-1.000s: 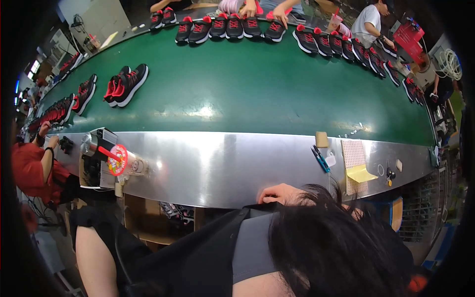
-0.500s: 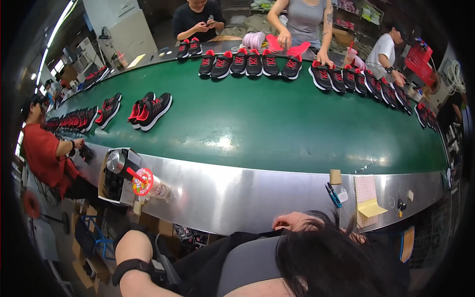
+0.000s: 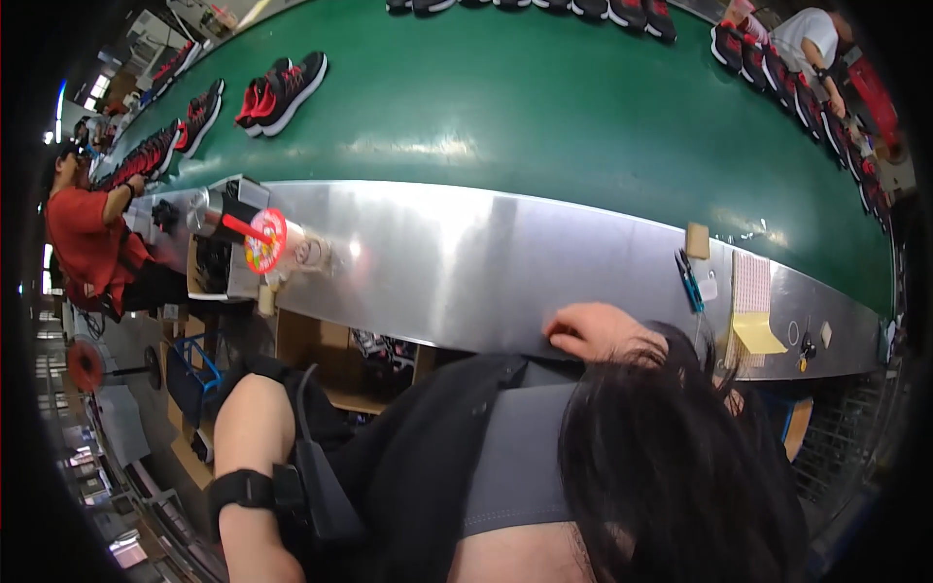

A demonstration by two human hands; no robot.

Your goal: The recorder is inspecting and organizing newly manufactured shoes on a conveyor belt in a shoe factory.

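My right hand (image 3: pixel 604 331) rests at the near edge of the metal ledge (image 3: pixel 428 277), palm down with loosely bent fingers. No object shows in it. Dark hair hides its wrist and forearm. My left arm (image 3: pixel 255 428) hangs bent at the lower left with a black strap (image 3: pixel 245 489) around it; the left hand is out of sight. To the right of my right hand lie teal-handled thread snips (image 3: pixel 691 282), a tan block (image 3: pixel 698 241) and a printed sheet (image 3: pixel 750 282) with a yellow notepad (image 3: pixel 760 333) on it.
Beyond the ledge runs a green conveyor belt (image 3: pixel 466 117) carrying black-and-red sneakers (image 3: pixel 282 94). Leftward stand a drink cup with a red straw (image 3: pixel 267 240) and an open box (image 3: pixel 216 267) with a metal flask (image 3: pixel 204 212). A person in red (image 3: pixel 87 228) works at far left.
The view has tipped downward, so the belt, shoes and ledge sit higher in the picture. More of my right hand shows at the ledge. The people across the belt have mostly left the view.
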